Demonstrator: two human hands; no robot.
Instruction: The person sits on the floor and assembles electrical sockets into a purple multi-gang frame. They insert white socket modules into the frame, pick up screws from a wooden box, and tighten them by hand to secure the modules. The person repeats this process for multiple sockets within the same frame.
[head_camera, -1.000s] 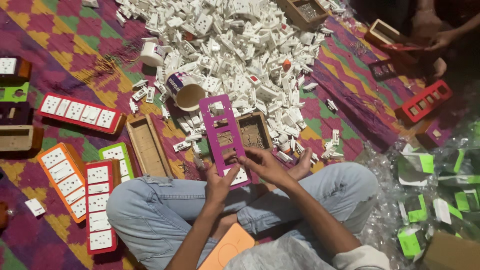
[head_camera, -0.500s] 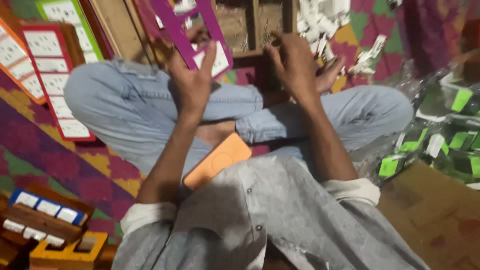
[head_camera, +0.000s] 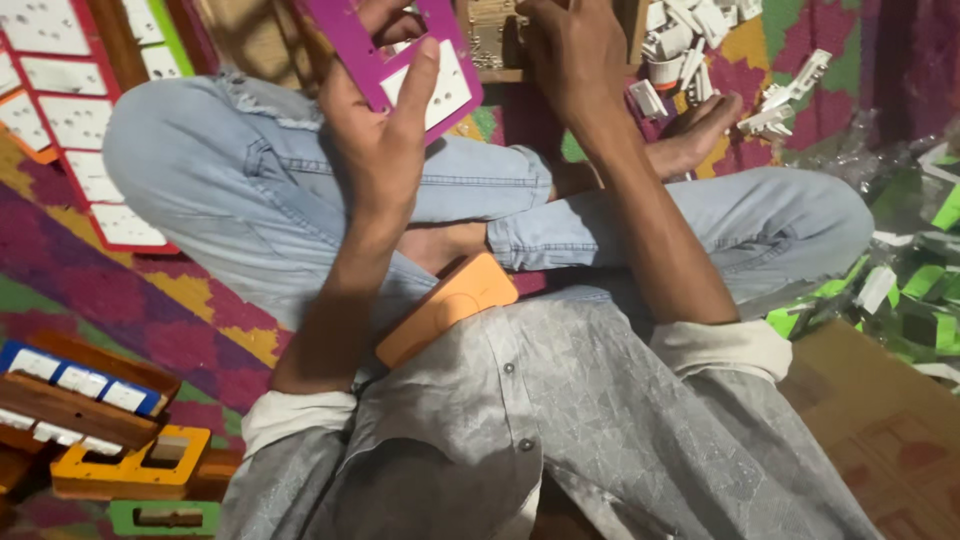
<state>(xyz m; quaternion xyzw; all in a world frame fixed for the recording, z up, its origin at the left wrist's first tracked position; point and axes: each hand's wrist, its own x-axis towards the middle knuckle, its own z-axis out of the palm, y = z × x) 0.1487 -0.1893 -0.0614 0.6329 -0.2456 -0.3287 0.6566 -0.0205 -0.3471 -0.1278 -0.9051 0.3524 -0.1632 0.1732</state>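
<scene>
1. The left hand (head_camera: 385, 150) holds a magenta frame (head_camera: 395, 50) from below, with the thumb and one long finger pressed against its face and the palm behind it.
2. A white socket plate (head_camera: 445, 88) sits in the frame's lower opening, just beside that raised finger.
3. The right hand (head_camera: 575, 55) reaches past the frame's right edge, fingers bent downward onto a wooden box (head_camera: 495, 40); what it grips, if anything, I cannot tell.
4. White plastic parts (head_camera: 700, 50) lie scattered just right of the right hand, on the patterned mat (head_camera: 150, 290).
5. An orange flat piece (head_camera: 450, 305) rests in the lap, below both wrists.
6. Red strips of white plates (head_camera: 85, 130) lie well left of the left hand.
</scene>
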